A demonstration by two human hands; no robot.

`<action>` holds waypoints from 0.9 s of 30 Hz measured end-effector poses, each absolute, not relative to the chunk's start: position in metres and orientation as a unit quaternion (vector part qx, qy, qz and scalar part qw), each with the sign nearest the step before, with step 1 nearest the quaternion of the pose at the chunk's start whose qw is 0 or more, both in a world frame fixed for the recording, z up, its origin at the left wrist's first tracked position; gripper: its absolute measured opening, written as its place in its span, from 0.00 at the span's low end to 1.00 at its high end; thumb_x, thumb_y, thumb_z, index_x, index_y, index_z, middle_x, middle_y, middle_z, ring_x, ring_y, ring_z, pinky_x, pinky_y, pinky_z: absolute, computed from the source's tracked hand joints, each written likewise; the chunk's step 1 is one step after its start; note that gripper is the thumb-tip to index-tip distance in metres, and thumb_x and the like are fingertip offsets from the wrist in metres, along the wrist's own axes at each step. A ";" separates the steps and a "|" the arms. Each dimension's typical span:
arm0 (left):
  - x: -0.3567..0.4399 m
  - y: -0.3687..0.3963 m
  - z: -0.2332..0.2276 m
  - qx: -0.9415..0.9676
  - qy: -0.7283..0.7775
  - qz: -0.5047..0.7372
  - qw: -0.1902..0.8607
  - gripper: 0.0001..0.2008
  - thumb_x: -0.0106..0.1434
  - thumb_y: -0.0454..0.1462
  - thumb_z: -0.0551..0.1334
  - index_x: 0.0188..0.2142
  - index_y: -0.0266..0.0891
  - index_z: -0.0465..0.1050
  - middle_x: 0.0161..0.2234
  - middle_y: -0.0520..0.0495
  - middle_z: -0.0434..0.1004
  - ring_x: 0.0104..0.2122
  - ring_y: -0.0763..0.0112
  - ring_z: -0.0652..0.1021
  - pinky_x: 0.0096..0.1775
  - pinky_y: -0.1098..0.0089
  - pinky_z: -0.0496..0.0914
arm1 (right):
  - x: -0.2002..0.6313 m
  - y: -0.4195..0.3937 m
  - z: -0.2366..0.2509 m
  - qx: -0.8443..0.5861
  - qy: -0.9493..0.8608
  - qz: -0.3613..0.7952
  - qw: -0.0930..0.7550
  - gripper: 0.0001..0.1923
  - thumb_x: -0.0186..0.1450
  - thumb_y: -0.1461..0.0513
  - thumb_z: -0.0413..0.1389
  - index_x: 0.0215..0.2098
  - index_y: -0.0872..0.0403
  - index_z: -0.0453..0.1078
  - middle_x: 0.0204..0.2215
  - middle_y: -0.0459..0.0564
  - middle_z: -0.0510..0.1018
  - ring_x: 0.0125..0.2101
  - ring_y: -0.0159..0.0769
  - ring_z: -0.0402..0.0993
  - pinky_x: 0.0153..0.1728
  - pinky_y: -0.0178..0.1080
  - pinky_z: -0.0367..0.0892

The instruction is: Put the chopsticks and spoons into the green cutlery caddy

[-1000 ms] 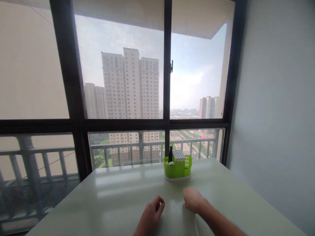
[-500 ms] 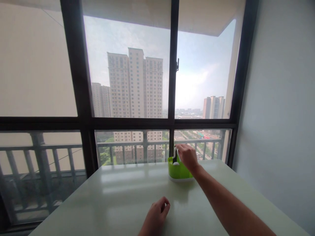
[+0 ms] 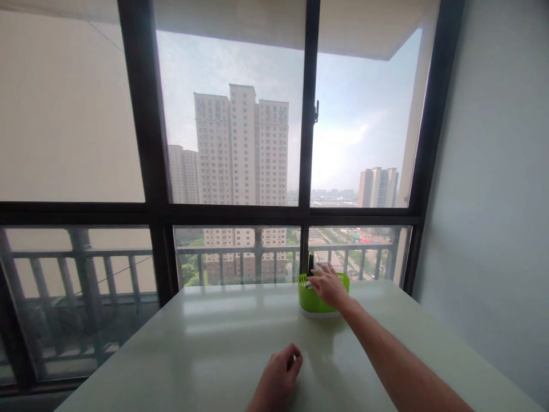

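A bright green plastic holder (image 3: 309,298) on a white base stands at the far side of the pale table (image 3: 214,355), by the window. My right hand (image 3: 328,284) reaches out over the holder's top, fingers spread and lying on it, covering most of its contents. A dark upright piece (image 3: 310,262) sticks up just left of the fingers. My left hand (image 3: 278,377) rests on the table close to me, fingers curled in loosely, with nothing seen in it.
A large dark-framed window (image 3: 306,149) rises right behind the table, with a balcony railing (image 3: 240,252) and tower blocks outside. A plain grey wall (image 3: 493,189) borders the table on the right.
My right hand has gone from near me out to the green holder, put a white item down into it, and now lies lower on its top. The view has shifted slightly left.
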State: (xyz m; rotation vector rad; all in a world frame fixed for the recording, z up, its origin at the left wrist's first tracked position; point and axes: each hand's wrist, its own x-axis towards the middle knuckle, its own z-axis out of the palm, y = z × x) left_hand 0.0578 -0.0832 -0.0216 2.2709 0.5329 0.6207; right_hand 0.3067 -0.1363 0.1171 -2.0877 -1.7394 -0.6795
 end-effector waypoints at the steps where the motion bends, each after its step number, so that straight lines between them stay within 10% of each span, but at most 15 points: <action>1: 0.058 -0.083 -0.021 0.879 0.205 0.242 0.357 0.09 0.68 0.40 0.56 0.35 0.42 0.72 0.24 0.55 0.67 0.26 0.72 0.68 0.32 0.73 0.56 | 0.308 -0.137 0.118 -0.738 -0.613 -0.233 0.159 0.16 0.71 0.62 0.52 0.50 0.45 0.80 0.59 0.49 0.76 0.67 0.49 0.56 0.69 0.59 0.40; 8: 0.057 -0.080 -0.022 0.877 0.193 0.241 0.368 0.09 0.69 0.41 0.55 0.34 0.42 0.70 0.23 0.57 0.62 0.26 0.73 0.65 0.31 0.73 0.55 | 0.298 -0.156 0.128 -0.718 -0.597 -0.261 0.244 0.21 0.68 0.67 0.51 0.56 0.50 0.76 0.61 0.53 0.72 0.66 0.47 0.58 0.67 0.55 0.48; 15: 0.058 -0.074 -0.022 0.875 0.186 0.223 0.388 0.12 0.68 0.45 0.54 0.35 0.42 0.69 0.22 0.57 0.57 0.26 0.72 0.62 0.31 0.72 0.54 | 0.300 -0.238 0.047 -0.738 -0.356 -0.237 0.522 0.22 0.75 0.50 0.43 0.32 0.52 0.71 0.31 0.54 0.80 0.33 0.43 0.76 0.36 0.41 0.68; 27: 0.055 -0.066 -0.023 0.872 0.200 0.227 0.385 0.16 0.67 0.50 0.53 0.34 0.42 0.69 0.23 0.57 0.60 0.27 0.71 0.65 0.32 0.72 0.59 | 0.291 -0.238 -0.030 -0.784 -0.375 -0.152 0.470 0.17 0.69 0.62 0.39 0.39 0.45 0.70 0.31 0.51 0.79 0.32 0.47 0.79 0.37 0.45 0.74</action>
